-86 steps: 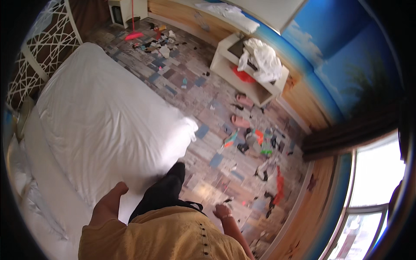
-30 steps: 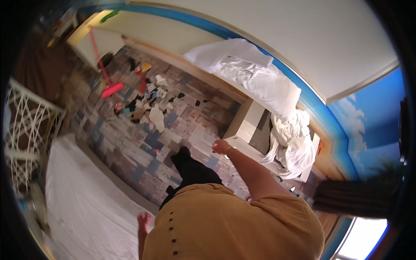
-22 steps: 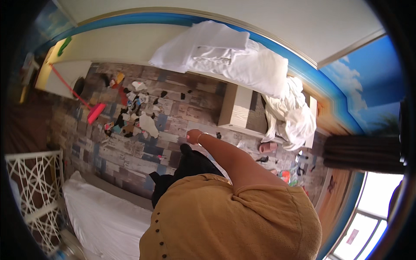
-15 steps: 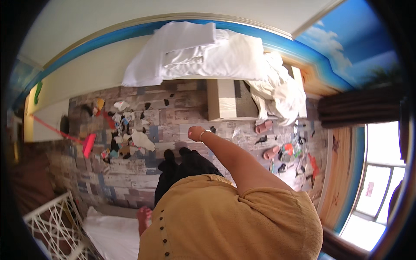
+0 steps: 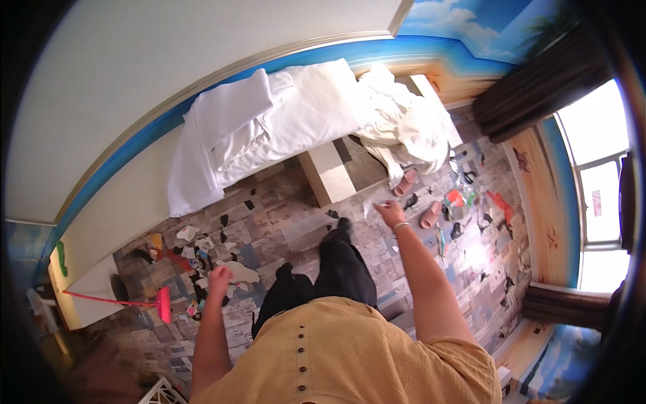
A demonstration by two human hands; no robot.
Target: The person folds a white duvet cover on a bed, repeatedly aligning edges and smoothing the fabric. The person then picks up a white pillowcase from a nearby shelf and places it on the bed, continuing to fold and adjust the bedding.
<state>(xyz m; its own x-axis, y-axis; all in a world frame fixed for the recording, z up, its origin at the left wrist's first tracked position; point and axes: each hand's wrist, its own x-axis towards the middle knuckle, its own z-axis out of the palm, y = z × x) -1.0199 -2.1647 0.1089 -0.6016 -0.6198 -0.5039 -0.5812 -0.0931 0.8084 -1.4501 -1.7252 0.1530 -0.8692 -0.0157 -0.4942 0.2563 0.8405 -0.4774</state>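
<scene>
My left hand (image 5: 220,277) hangs low over the floor, in line with a heap of small litter (image 5: 198,259) and a pale flat scrap (image 5: 243,272). Its fingers look loosely bent, with nothing visible in them. Out in front, my right hand (image 5: 389,214) has a thin bracelet at the wrist, and its fingers are slightly apart and hold nothing that I can see. Two pink slippers (image 5: 406,182) lie on the floor near it. Below my tan top, my legs in black trousers show in a stride.
White sheets (image 5: 289,114) cover a bed along the wall, with a crumpled white heap (image 5: 410,128) at its right end over an open wooden frame (image 5: 326,176). A pink broom (image 5: 163,304) leans at left. More litter (image 5: 457,198) lies at right by the window (image 5: 602,195).
My view has turned, and the bed now slants. My left hand has come into view, and my right hand has moved right. One foot is farther forward.
</scene>
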